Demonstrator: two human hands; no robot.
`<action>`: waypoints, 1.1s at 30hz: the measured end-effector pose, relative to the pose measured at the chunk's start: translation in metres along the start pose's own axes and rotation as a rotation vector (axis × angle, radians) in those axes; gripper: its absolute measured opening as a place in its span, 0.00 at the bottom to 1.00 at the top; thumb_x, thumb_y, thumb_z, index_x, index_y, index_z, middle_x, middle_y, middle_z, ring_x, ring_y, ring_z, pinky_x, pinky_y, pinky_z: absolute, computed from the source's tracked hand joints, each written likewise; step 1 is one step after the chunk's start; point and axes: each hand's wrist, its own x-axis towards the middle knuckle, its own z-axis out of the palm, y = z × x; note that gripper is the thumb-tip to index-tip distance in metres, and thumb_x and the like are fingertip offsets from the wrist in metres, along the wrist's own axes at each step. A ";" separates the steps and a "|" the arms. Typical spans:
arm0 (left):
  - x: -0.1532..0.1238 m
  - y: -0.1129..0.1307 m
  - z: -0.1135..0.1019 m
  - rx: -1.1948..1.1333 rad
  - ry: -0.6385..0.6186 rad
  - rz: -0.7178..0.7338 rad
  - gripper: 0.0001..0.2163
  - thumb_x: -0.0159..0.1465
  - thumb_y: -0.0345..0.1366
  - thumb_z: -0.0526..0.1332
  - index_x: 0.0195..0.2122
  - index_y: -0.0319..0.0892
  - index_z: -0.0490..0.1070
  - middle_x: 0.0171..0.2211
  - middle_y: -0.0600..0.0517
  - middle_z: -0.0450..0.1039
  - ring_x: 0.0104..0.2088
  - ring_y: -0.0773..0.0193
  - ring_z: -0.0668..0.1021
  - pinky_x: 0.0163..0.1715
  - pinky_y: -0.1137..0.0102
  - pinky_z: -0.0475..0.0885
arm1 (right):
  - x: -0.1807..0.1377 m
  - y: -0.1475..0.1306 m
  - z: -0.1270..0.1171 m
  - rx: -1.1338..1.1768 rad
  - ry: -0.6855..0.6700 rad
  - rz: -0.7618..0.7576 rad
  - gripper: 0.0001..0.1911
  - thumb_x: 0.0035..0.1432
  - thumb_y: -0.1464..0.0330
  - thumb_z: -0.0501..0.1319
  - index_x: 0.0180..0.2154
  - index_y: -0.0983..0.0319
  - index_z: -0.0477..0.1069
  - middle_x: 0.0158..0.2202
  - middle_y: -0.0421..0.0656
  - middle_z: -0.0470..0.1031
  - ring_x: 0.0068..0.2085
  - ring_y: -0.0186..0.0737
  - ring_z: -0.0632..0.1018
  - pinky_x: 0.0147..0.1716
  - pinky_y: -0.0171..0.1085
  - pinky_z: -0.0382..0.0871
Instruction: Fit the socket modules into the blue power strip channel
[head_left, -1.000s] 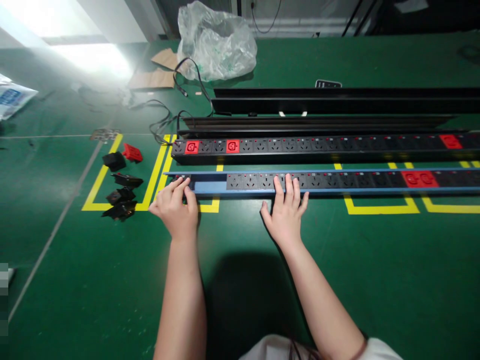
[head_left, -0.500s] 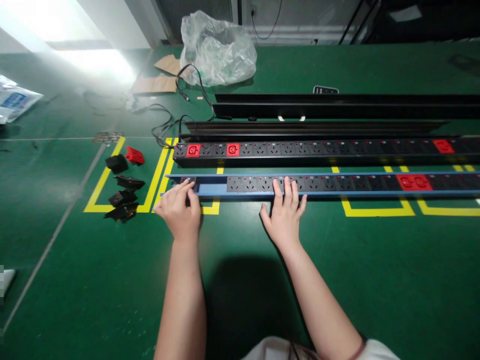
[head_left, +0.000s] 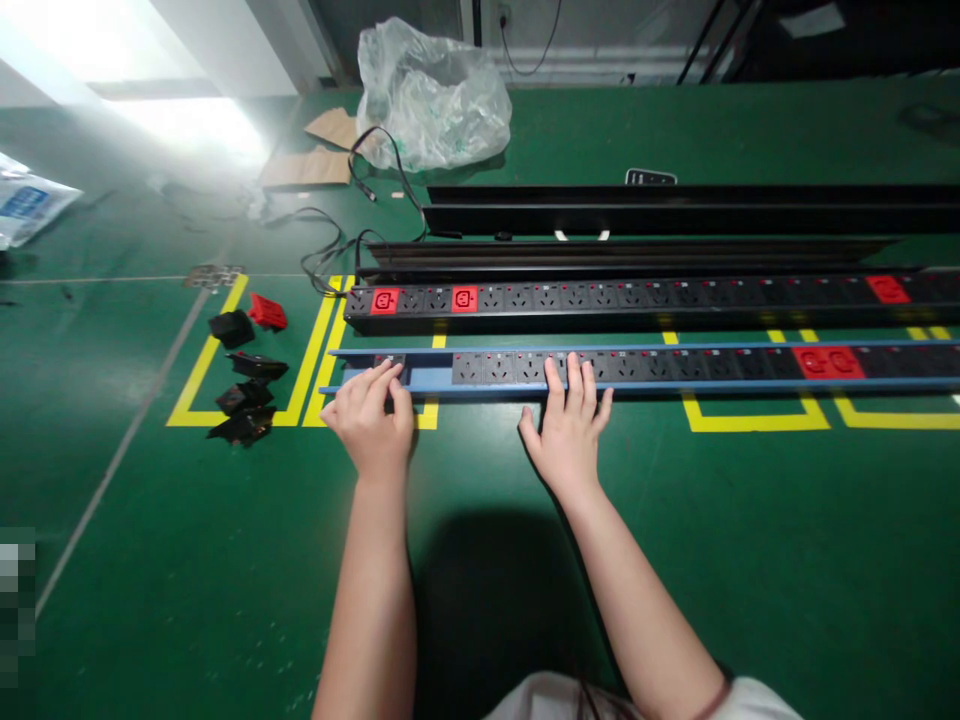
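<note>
A long blue rail point(head_left: 429, 376) lies across the green floor, filled with a row of black socket modules point(head_left: 499, 368) and two red ones point(head_left: 829, 363) to the right. My left hand point(head_left: 373, 415) has its fingers bent over a single black socket module point(head_left: 390, 361) near the rail's left end, partly hidden by the fingers. A bare stretch of blue channel separates this module from the row. My right hand point(head_left: 568, 425) rests with spread fingers on the row, its fingertips on the sockets and its thumb off the rail.
Behind the rail lies a finished-looking black socket strip point(head_left: 525, 322) with cables point(head_left: 322, 265) at its left end. Farther back are black channels point(head_left: 675, 218) and a plastic bag point(head_left: 435, 100). Loose black modules point(head_left: 247, 397) and a red one point(head_left: 267, 312) lie on the left.
My left hand has moved to the right along the rail, and the single black socket module has slid with it, nearer the row. My right hand stays in place.
</note>
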 end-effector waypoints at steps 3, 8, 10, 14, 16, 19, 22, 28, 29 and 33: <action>-0.001 0.002 0.002 -0.001 0.010 0.023 0.12 0.72 0.37 0.58 0.46 0.45 0.83 0.50 0.46 0.84 0.52 0.52 0.80 0.55 0.56 0.60 | 0.000 0.001 0.000 0.002 -0.008 -0.006 0.38 0.68 0.61 0.56 0.76 0.61 0.53 0.78 0.55 0.51 0.77 0.58 0.53 0.73 0.66 0.42; -0.001 0.004 0.003 0.009 0.031 0.048 0.12 0.72 0.37 0.59 0.46 0.45 0.83 0.50 0.48 0.84 0.50 0.52 0.81 0.53 0.57 0.61 | 0.000 0.001 0.000 0.004 -0.018 0.001 0.38 0.68 0.61 0.56 0.76 0.60 0.53 0.78 0.55 0.50 0.78 0.57 0.52 0.73 0.66 0.42; -0.001 0.003 0.002 0.022 0.029 0.057 0.12 0.72 0.36 0.59 0.46 0.45 0.83 0.50 0.48 0.84 0.50 0.52 0.81 0.53 0.58 0.61 | 0.000 0.001 0.001 0.002 -0.020 0.005 0.38 0.68 0.61 0.56 0.76 0.60 0.52 0.78 0.55 0.49 0.78 0.57 0.51 0.73 0.66 0.42; -0.001 0.002 0.002 0.047 0.028 0.076 0.12 0.72 0.36 0.59 0.46 0.45 0.83 0.50 0.49 0.84 0.50 0.53 0.81 0.53 0.58 0.60 | 0.000 0.001 0.001 0.000 -0.017 0.003 0.39 0.68 0.61 0.56 0.76 0.60 0.52 0.78 0.55 0.49 0.78 0.56 0.51 0.74 0.66 0.41; -0.001 0.002 0.002 0.052 0.021 0.076 0.12 0.72 0.37 0.59 0.46 0.45 0.83 0.50 0.48 0.84 0.50 0.53 0.80 0.53 0.58 0.60 | 0.000 0.002 0.001 0.003 -0.014 0.000 0.38 0.68 0.61 0.56 0.76 0.60 0.52 0.78 0.55 0.50 0.78 0.57 0.52 0.74 0.66 0.41; -0.001 0.003 0.001 0.056 0.012 0.078 0.12 0.72 0.37 0.58 0.46 0.45 0.83 0.50 0.48 0.84 0.51 0.53 0.80 0.53 0.58 0.60 | 0.000 0.002 0.001 0.008 -0.015 0.001 0.39 0.69 0.60 0.56 0.76 0.60 0.51 0.78 0.55 0.50 0.78 0.57 0.51 0.74 0.67 0.41; -0.001 0.005 0.001 0.059 0.001 0.095 0.13 0.72 0.37 0.58 0.46 0.46 0.83 0.51 0.49 0.84 0.51 0.53 0.80 0.53 0.58 0.60 | 0.000 0.001 0.000 0.009 -0.022 0.004 0.38 0.69 0.60 0.56 0.76 0.60 0.51 0.78 0.55 0.50 0.78 0.56 0.51 0.74 0.66 0.42; 0.000 0.008 0.000 0.042 -0.029 0.077 0.14 0.74 0.38 0.56 0.46 0.45 0.82 0.51 0.47 0.84 0.52 0.53 0.80 0.53 0.58 0.59 | 0.001 0.001 -0.001 0.008 -0.032 0.006 0.39 0.68 0.61 0.56 0.76 0.60 0.51 0.78 0.55 0.50 0.78 0.57 0.51 0.73 0.67 0.42; -0.001 0.008 0.000 0.037 -0.031 0.074 0.14 0.74 0.38 0.55 0.46 0.44 0.82 0.51 0.47 0.84 0.52 0.53 0.80 0.53 0.58 0.59 | 0.001 0.001 -0.001 0.008 -0.031 0.006 0.39 0.68 0.61 0.56 0.76 0.60 0.51 0.78 0.55 0.50 0.78 0.57 0.51 0.73 0.67 0.42; -0.001 0.008 -0.001 0.025 -0.032 0.084 0.14 0.75 0.38 0.54 0.44 0.43 0.81 0.51 0.47 0.83 0.52 0.53 0.80 0.53 0.58 0.59 | 0.001 0.001 -0.001 0.008 -0.029 0.005 0.39 0.68 0.61 0.56 0.76 0.61 0.52 0.78 0.55 0.49 0.78 0.57 0.51 0.73 0.67 0.42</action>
